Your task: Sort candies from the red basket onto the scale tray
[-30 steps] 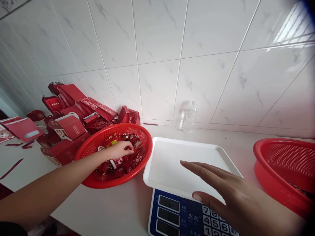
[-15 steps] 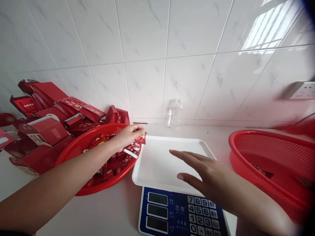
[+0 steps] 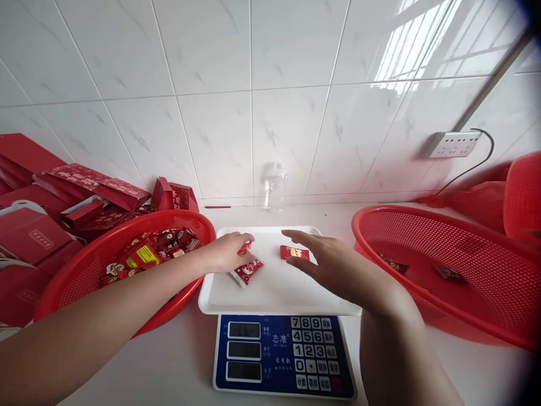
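My left hand (image 3: 228, 252) is over the left part of the white tray (image 3: 270, 299), its fingers closed on a small red snack packet (image 3: 245, 247). Another red packet with white print (image 3: 248, 272) lies on the tray under the thumb, partly hidden by the hand. My right hand (image 3: 325, 262) reaches over the right side of the tray with thumb and fingers apart. Between them lies a red packet with a cream design (image 3: 295, 252), and the thumb overlaps its edge; whether they touch I cannot tell. Below the tray shows the blue keypad panel of a weighing scale (image 3: 279, 355).
A red basket (image 3: 207, 231) on the left holds many packets. On the right, a second red basket (image 3: 359, 217) has a few dark packets. Red gift boxes (image 3: 42, 237) pile up far left. A clear bottle (image 3: 277, 189) stands by the tiled wall, and a power strip (image 3: 452, 144) is mounted right.
My left hand has moved from the left basket's rim onto the tray. Red packets now lie on the tray. My right hand has come close to one, and the view has turned right.
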A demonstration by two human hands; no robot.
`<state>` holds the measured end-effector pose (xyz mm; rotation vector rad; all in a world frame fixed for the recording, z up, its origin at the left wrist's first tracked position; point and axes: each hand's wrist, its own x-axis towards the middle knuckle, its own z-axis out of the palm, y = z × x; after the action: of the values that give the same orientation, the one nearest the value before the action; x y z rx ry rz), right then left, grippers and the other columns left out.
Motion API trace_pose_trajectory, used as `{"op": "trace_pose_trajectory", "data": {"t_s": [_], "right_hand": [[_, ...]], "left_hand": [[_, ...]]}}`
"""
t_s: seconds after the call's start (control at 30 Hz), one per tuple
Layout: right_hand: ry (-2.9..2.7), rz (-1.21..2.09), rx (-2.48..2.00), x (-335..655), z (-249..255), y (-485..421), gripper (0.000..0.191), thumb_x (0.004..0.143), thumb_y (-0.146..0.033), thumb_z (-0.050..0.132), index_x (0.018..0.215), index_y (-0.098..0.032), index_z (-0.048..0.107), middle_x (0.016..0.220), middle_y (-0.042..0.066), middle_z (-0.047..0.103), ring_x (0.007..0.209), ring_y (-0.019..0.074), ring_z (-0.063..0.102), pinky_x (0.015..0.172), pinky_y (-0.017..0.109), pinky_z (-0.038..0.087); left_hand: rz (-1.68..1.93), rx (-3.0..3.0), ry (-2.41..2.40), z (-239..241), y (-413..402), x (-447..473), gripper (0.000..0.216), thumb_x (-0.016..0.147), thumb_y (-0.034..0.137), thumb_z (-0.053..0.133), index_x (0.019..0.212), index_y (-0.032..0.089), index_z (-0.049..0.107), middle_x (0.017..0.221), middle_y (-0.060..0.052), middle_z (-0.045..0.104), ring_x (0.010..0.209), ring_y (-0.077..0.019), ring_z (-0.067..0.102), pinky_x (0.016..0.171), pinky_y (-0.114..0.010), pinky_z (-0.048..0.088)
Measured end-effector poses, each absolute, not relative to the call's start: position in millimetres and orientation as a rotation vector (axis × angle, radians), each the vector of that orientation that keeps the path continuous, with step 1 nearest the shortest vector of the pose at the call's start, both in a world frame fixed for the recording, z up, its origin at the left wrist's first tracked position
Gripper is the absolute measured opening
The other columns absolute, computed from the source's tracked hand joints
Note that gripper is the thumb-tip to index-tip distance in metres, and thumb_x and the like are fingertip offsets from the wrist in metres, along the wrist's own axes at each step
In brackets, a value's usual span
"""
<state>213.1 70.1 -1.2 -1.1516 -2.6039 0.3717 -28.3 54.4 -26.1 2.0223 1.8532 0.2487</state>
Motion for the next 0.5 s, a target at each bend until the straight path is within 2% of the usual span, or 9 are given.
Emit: {"op": "trace_pose_trajectory", "data": {"t_s": [0.13,0.37,0.5], "right_hand": [[-2.611,0.448,-1.276,215.4,-5.9,80.3,0.051,0.091,-0.047,0.04,0.137,-0.026,0.047,0.109,0.009,0.07,0.109,0.0293,0.059,0.081,0.041,0.051],[-2.579,0.593,-1.443,219.3,-8.3,97.4,0.058,0.086,-0.055,0.046,0.137,-0.026,0.047,0.12,0.011,0.064,0.101,0.0258,0.064,0.083,0.04,0.051],[-2.626,0.649,-1.356,214.1,-11.3,96.5,0.053,0.087,-0.046,0.047,0.135,-0.025,0.049,0.112,0.009,0.068,0.099,0.0242,0.065,0.082,0.037,0.051]], "left_hand": [[0.175,2.03,1.834,-26.3,51.7,-16.1,0.052,0.085,0.042,0.048,0.133,0.021,0.046,0.127,-0.012,0.056,0.112,-0.0256,0.057,0.09,-0.034,0.045],[0.381,1.927,1.629,-25.9,49.1,-1.7,0.064,0.078,0.038,0.062,0.136,0.022,0.041,0.141,-0.013,0.044,0.118,-0.0265,0.054,0.091,-0.036,0.045],[0.468,1.986,1.621,-28.5,43.9,-1.2,0.052,0.077,0.025,0.06,0.128,0.021,0.048,0.135,-0.011,0.046,0.113,-0.0244,0.055,0.09,-0.035,0.046]]}}
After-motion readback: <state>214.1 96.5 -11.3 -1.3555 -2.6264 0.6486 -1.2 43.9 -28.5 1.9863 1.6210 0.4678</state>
